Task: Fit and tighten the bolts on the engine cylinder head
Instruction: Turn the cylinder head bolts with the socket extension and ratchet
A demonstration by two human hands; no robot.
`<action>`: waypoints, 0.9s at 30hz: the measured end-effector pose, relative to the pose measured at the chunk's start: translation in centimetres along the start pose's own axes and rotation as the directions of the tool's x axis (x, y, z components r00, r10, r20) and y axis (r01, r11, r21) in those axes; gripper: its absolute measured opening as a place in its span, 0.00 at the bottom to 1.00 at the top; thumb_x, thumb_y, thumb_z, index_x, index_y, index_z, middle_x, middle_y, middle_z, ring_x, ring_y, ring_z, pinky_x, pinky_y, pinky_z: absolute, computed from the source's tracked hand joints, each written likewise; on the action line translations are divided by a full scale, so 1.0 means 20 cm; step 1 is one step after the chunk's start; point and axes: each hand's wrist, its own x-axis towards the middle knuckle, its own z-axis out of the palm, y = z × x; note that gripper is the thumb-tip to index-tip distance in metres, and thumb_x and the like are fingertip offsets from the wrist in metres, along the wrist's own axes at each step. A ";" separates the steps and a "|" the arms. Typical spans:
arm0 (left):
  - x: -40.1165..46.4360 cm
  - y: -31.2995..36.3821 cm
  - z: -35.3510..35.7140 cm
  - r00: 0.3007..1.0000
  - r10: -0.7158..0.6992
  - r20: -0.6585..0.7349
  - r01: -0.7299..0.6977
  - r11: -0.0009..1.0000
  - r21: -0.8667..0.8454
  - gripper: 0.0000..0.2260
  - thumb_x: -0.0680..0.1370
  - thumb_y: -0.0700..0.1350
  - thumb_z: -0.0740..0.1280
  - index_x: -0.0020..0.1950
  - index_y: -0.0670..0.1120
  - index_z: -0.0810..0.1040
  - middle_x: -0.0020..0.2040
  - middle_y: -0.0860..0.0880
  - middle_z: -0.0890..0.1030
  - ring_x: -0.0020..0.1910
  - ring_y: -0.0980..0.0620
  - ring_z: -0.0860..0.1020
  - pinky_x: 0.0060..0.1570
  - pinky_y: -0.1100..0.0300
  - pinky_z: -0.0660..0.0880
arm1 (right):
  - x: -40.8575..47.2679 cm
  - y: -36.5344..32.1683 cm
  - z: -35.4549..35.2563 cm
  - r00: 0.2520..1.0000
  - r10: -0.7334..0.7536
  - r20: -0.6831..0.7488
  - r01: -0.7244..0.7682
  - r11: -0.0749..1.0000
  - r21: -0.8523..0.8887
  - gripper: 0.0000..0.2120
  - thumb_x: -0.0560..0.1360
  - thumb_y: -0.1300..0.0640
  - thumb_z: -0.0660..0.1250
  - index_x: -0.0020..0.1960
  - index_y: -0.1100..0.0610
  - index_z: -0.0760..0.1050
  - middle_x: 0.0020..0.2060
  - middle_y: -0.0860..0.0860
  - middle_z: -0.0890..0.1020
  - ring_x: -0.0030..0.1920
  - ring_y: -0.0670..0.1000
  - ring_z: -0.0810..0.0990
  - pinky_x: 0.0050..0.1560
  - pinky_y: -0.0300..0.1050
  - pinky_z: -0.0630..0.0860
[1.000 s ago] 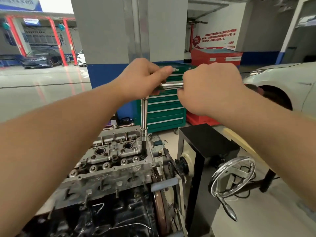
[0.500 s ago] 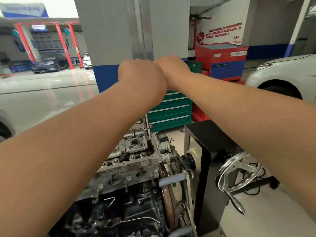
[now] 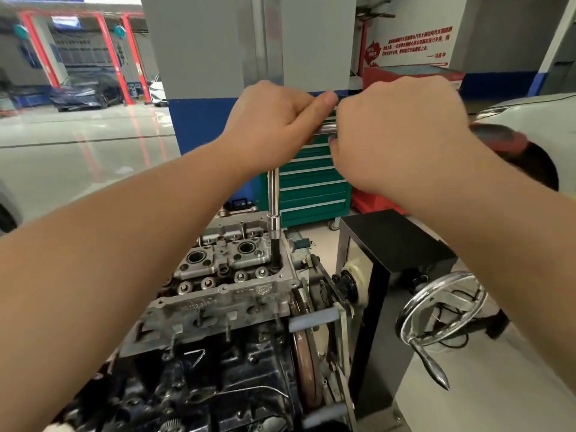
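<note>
A grey aluminium cylinder head (image 3: 224, 294) sits on a dark engine block (image 3: 193, 385) held in a stand. A long chrome wrench extension (image 3: 273, 198) stands upright with its dark socket (image 3: 276, 254) set into the head's right edge. My left hand (image 3: 274, 126) grips the top of the wrench, thumb along the horizontal handle (image 3: 325, 128). My right hand (image 3: 396, 135) grips that handle just to the right; its red grip end (image 3: 498, 140) sticks out past the wrist. The bolt under the socket is hidden.
A black engine stand (image 3: 389, 251) with a chrome handwheel (image 3: 442, 310) stands to the right. A green tool cabinet (image 3: 311, 188) and a red cabinet (image 3: 411, 76) are behind. A white car (image 3: 536, 120) is at far right, a grey-and-blue pillar (image 3: 218, 73) ahead.
Half a second ago my hands were stacked together with the handle pointing away; now the handle points right again and my right hand has swung out to the right.
</note>
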 end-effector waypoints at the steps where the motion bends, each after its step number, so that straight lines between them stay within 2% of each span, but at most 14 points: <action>1: 0.00 0.02 -0.01 1.000 -0.030 0.002 0.029 0.987 0.157 0.27 0.87 0.59 0.54 0.30 0.51 0.71 0.26 0.47 0.72 0.30 0.43 0.74 0.35 0.48 0.70 | 0.04 0.00 0.01 0.999 0.054 0.010 -0.054 0.998 0.017 0.20 0.78 0.48 0.64 0.34 0.53 0.59 0.29 0.51 0.64 0.27 0.53 0.61 0.30 0.46 0.57; 3: -0.02 0.06 -0.02 0.998 -0.062 -0.015 0.061 0.862 0.503 0.24 0.87 0.56 0.54 0.32 0.53 0.64 0.28 0.48 0.68 0.30 0.42 0.71 0.32 0.50 0.63 | 0.11 0.01 0.09 0.994 0.090 0.060 -0.097 0.987 0.131 0.16 0.78 0.48 0.64 0.35 0.53 0.65 0.30 0.50 0.65 0.31 0.56 0.67 0.32 0.48 0.60; 5: -0.04 0.12 0.00 0.996 -0.085 0.008 0.052 0.683 0.729 0.18 0.86 0.48 0.58 0.35 0.51 0.64 0.30 0.47 0.66 0.28 0.44 0.65 0.28 0.55 0.58 | 0.20 -0.02 0.17 0.997 -0.002 0.082 -0.023 0.950 0.310 0.09 0.76 0.52 0.63 0.38 0.51 0.75 0.31 0.48 0.67 0.38 0.57 0.71 0.41 0.50 0.65; 7: -0.04 0.19 0.01 0.968 -0.241 0.069 0.082 0.566 0.820 0.13 0.82 0.42 0.62 0.37 0.47 0.67 0.33 0.48 0.66 0.28 0.47 0.62 0.27 0.56 0.57 | 0.32 -0.07 0.22 0.991 -0.095 0.095 0.050 0.918 0.394 0.10 0.74 0.58 0.62 0.34 0.49 0.71 0.31 0.46 0.68 0.41 0.57 0.72 0.46 0.51 0.64; 9: 0.00 0.23 0.00 0.915 -0.389 0.108 0.128 0.532 0.837 0.13 0.79 0.41 0.65 0.36 0.46 0.67 0.35 0.48 0.68 0.29 0.47 0.64 0.26 0.56 0.59 | 0.43 -0.14 0.26 0.984 -0.129 0.122 0.066 0.902 0.426 0.15 0.75 0.62 0.62 0.32 0.51 0.66 0.34 0.49 0.73 0.43 0.58 0.74 0.44 0.50 0.65; 11: 0.04 0.22 0.00 0.885 -0.448 0.123 0.156 0.536 0.829 0.12 0.78 0.41 0.66 0.36 0.46 0.68 0.36 0.48 0.68 0.31 0.46 0.65 0.26 0.54 0.62 | 0.51 -0.18 0.30 0.977 -0.131 0.166 0.042 0.890 0.453 0.16 0.78 0.63 0.61 0.33 0.53 0.66 0.37 0.52 0.76 0.44 0.58 0.75 0.39 0.48 0.65; 13: 0.04 0.16 -0.01 0.904 -0.416 0.097 0.158 0.537 0.829 0.12 0.78 0.40 0.65 0.36 0.45 0.67 0.35 0.48 0.68 0.30 0.46 0.65 0.29 0.55 0.65 | 0.51 -0.20 0.34 0.976 -0.136 0.171 0.039 0.878 0.477 0.17 0.78 0.63 0.61 0.32 0.51 0.65 0.34 0.50 0.73 0.43 0.58 0.75 0.38 0.48 0.65; 15: 0.01 0.08 -0.01 0.957 -0.288 0.042 0.136 0.571 0.810 0.15 0.81 0.40 0.61 0.34 0.45 0.65 0.32 0.47 0.66 0.29 0.46 0.63 0.32 0.55 0.64 | 0.48 -0.18 0.32 0.980 -0.092 0.177 -0.001 0.886 0.463 0.16 0.76 0.61 0.63 0.32 0.51 0.65 0.36 0.53 0.77 0.40 0.57 0.73 0.41 0.48 0.67; 17: -0.01 0.01 0.00 0.993 -0.115 -0.027 0.097 0.665 0.741 0.19 0.85 0.47 0.56 0.34 0.45 0.66 0.29 0.48 0.64 0.28 0.45 0.64 0.31 0.54 0.59 | 0.42 -0.10 0.24 0.979 -0.043 0.202 -0.034 0.930 0.365 0.11 0.77 0.53 0.64 0.37 0.54 0.69 0.37 0.54 0.77 0.36 0.57 0.73 0.39 0.48 0.69; 19: -0.01 -0.05 0.01 0.998 0.047 -0.037 -0.019 0.833 0.553 0.19 0.86 0.52 0.52 0.37 0.48 0.68 0.28 0.49 0.64 0.31 0.42 0.69 0.33 0.52 0.59 | 0.30 -0.02 0.17 0.974 0.030 0.224 -0.074 0.979 0.188 0.19 0.76 0.38 0.63 0.41 0.55 0.69 0.32 0.52 0.70 0.33 0.56 0.70 0.34 0.48 0.67; 21: 0.00 -0.08 0.02 0.971 0.239 -0.014 -0.226 0.933 0.280 0.17 0.86 0.50 0.54 0.38 0.52 0.69 0.28 0.50 0.68 0.30 0.45 0.69 0.35 0.53 0.62 | 0.11 0.03 0.07 0.996 0.069 0.065 -0.072 0.997 0.038 0.27 0.73 0.29 0.60 0.36 0.53 0.64 0.28 0.52 0.66 0.27 0.53 0.66 0.29 0.44 0.61; 22: -0.01 -0.09 0.02 0.948 0.316 -0.032 -0.305 0.933 0.190 0.16 0.86 0.48 0.55 0.39 0.52 0.68 0.29 0.51 0.68 0.29 0.47 0.68 0.36 0.54 0.61 | 0.02 0.03 0.02 0.999 0.042 0.006 -0.042 0.999 -0.006 0.26 0.73 0.31 0.61 0.33 0.51 0.60 0.26 0.51 0.64 0.25 0.52 0.62 0.29 0.43 0.59; 24: -0.01 -0.09 0.03 0.931 0.360 -0.063 -0.346 0.924 0.166 0.15 0.86 0.46 0.56 0.39 0.53 0.68 0.30 0.53 0.67 0.29 0.50 0.65 0.36 0.55 0.60 | -0.07 0.02 0.00 1.000 -0.009 0.006 0.009 1.000 0.010 0.23 0.75 0.39 0.65 0.34 0.50 0.57 0.26 0.50 0.62 0.25 0.52 0.59 0.31 0.45 0.64; 27: -0.02 -0.05 0.03 0.974 0.223 -0.038 -0.204 0.938 0.280 0.16 0.87 0.49 0.54 0.39 0.50 0.69 0.32 0.50 0.69 0.31 0.45 0.69 0.36 0.52 0.63 | 0.02 -0.01 0.03 0.993 0.116 0.028 -0.116 0.993 0.000 0.21 0.75 0.41 0.67 0.34 0.52 0.61 0.28 0.52 0.65 0.27 0.54 0.63 0.30 0.47 0.62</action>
